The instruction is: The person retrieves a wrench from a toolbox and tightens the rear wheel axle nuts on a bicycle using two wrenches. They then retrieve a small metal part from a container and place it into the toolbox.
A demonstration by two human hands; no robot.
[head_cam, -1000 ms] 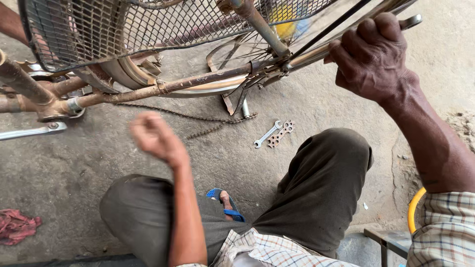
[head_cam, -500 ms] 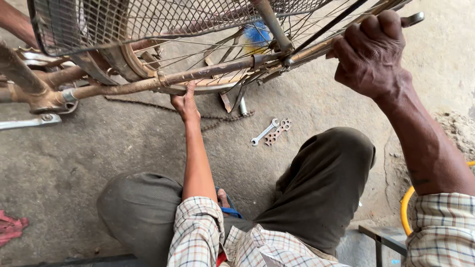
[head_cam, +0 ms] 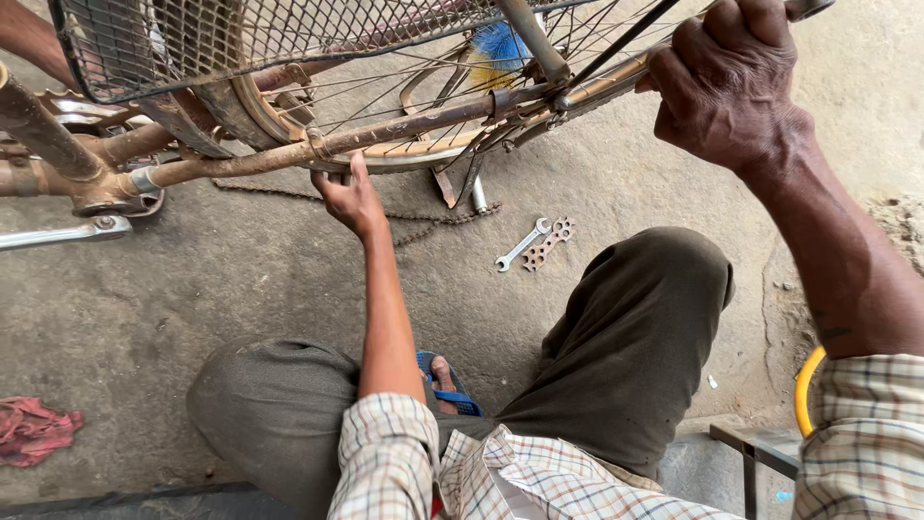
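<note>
Both hands on a rusty bicycle frame

The left hand (head_cam: 351, 200), arm stretched forward, touches the lower frame tube (head_cam: 385, 130), fingers seemingly curled under it; the right hand (head_cam: 729, 85), raised, is clenched around the upper stay (head_cam: 597, 89) beside the wheel (head_cam: 404, 91).

**Left hand raised to frame since earlier views**

A second ago the left hand (head_cam: 348, 200) hung loosely curled above the knee, clear of the bicycle. Half a second ago it had reached forward under the rusty tube (head_cam: 385, 130). Now its fingers touch the tube's underside beside the wheel rim (head_cam: 260, 108). The camera has shifted slightly; the red rag (head_cam: 34, 430) shows more fully.
</note>
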